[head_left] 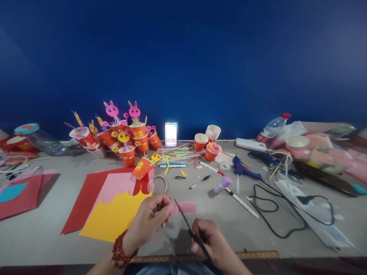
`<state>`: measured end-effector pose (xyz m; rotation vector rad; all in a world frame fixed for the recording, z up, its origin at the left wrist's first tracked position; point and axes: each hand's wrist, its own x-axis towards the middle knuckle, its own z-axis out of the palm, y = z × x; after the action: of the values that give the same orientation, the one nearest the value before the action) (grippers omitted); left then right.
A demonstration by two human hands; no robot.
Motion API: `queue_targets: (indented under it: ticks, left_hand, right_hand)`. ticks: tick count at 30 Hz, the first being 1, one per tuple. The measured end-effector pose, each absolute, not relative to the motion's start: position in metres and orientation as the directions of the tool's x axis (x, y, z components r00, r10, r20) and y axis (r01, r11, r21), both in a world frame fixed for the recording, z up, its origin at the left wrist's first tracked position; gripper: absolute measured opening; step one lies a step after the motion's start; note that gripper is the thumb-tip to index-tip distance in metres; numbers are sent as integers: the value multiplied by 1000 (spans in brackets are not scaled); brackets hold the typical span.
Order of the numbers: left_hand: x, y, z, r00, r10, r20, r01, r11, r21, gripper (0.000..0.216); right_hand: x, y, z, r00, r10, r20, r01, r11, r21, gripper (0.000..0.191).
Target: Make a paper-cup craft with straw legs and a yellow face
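My left hand [156,212], with a beaded bracelet [122,248] at its wrist, pinches a small pink paper piece [174,209]. My right hand [208,238] is closed around the dark handles of a pair of scissors [187,223]. The scissor blades point up and away, and their tip is right beside the pink piece. Behind the blades a pink paper strip [187,207] shows on the grey table. To the left of my left hand lie a yellow scalloped sheet [114,217], a pink sheet [116,185] and a red sheet [77,206], overlapping.
Red paper cups [139,131] with animal faces stand at the back left. Ahead are a tape roll [158,185], a pen [200,181], a purple glue stick [222,185] and a white marker [242,202]. A blue glue gun [246,170] trails its black cable [255,198] at right.
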<state>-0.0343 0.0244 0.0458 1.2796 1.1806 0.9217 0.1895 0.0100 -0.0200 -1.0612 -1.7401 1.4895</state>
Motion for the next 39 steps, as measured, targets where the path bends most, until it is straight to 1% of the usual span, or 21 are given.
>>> queue_targets:
  ticks: [6, 12, 21, 25, 30, 35, 39]
  left_hand:
    - [-34, 23, 42, 214, 968, -129, 164, 94, 982, 26]
    - [-33, 25, 41, 190, 973, -129, 141, 103, 985, 28]
    - [-33, 28, 38, 159, 979, -129, 102, 113, 988, 28]
    - [-31, 27, 40, 150, 979, -136, 79, 125, 989, 29]
    - [-29, 28, 45, 117, 985, -128, 59, 121, 991, 30]
    - [-28, 29, 44, 110, 986, -123, 45, 119, 992, 32]
    - [-28, 28, 44, 108, 989, -106, 31, 103, 994, 32]
  right_hand:
    - [189, 12, -17, -496, 865, -73, 175, 18, -984, 68]
    - [189, 12, -20, -492, 870, -36, 189, 66, -980, 69]
    - [189, 12, -21, -488, 872, -29, 217, 89, -972, 69]
    - [190, 13, -22, -488, 872, -29, 214, 87, -973, 70]
    - [188, 13, -21, -485, 874, 8, 203, 122, -972, 68]
    - [189, 12, -21, -477, 879, -15, 207, 96, -974, 67]
    - [189, 12, -22, -474, 880, -5, 225, 115, -968, 67]
